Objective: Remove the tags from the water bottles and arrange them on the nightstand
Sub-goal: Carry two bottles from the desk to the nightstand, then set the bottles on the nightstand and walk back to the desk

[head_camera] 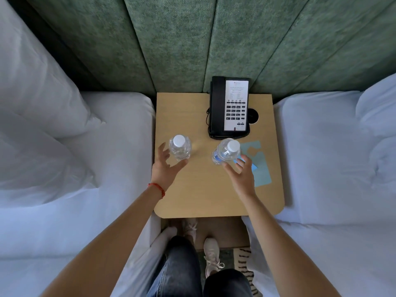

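1. The nightstand tabletop [192,189] sits between two white beds, and both water bottles are already standing on it, so you look pretty far along.
2. The black hotel phone [230,107] takes up the back right of the tabletop, leaving the front half for the bottles.
3. The light blue paper tags [260,168] lie flat on the tabletop near the right edge, off the bottles as far as I can see. Tag removal looks done to me.
4. The left bottle [180,147] stands upright near the left edge. Your left hand [166,166] is spread open just beside it, gripping nothing.
5. The right bottle [226,152] leans a little and has a blue label. Your right hand [241,171] has loose fingers touching or just off its side; can't tell if it's really gripping.
6. What's left, I'd guess: straighten that right bottle, line the pair up, maybe deal with the tags.
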Motion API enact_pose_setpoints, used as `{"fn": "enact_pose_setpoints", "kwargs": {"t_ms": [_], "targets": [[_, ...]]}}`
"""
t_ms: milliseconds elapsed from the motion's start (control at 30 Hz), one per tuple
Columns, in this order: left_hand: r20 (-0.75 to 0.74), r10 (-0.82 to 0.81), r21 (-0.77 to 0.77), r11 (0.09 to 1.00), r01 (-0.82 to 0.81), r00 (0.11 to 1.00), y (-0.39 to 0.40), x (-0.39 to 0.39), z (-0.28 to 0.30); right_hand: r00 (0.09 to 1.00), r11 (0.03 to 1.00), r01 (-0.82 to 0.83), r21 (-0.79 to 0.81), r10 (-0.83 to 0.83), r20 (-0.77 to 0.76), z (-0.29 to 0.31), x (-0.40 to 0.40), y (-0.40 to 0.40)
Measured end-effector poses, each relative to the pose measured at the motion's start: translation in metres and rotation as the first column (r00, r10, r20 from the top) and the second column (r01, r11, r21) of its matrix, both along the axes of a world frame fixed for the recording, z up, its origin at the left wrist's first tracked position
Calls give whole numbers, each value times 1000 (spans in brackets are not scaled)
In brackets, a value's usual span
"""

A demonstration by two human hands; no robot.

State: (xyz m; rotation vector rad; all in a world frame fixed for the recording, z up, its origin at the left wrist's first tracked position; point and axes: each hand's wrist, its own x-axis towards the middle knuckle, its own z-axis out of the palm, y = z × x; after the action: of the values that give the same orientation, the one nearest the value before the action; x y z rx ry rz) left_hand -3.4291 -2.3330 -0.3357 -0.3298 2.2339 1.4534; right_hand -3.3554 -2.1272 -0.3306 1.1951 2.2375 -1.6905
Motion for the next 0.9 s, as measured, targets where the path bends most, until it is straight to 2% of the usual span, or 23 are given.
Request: {"fn": "enact_pose_setpoints", "kwargs": {"t_ms": [100, 167, 300, 500, 600, 700, 900], "targets": [[-13, 51, -37, 998, -51, 999, 2, 27, 10, 997, 997, 72, -1, -72, -10, 9, 23, -5], [-35, 14, -58, 998, -16, 999, 3, 48, 18, 994, 995, 102, 0, -102, -35, 16, 43, -8], [-135, -207, -182, 966, 181, 969, 9, 88, 32, 997, 994, 67, 91, -64, -33, 28, 89, -9], [-165, -523, -333, 827, 452, 836, 22, 140, 44, 999, 967, 2, 256, -11, 33, 37, 175, 8], [-207, -642, -397, 745, 536, 739, 37, 161, 54, 997, 958, 14, 285, -36, 74, 46, 221, 19], [-259, -739, -471, 658, 587, 622, 59, 189, 68, 993, 955, 85, 284, -104, 52, 61, 270, 28], [-334, -902, -577, 426, 697, 274, 113, 257, 96, 971, 895, 202, 397, -236, 39, 89, 376, 34]]}}
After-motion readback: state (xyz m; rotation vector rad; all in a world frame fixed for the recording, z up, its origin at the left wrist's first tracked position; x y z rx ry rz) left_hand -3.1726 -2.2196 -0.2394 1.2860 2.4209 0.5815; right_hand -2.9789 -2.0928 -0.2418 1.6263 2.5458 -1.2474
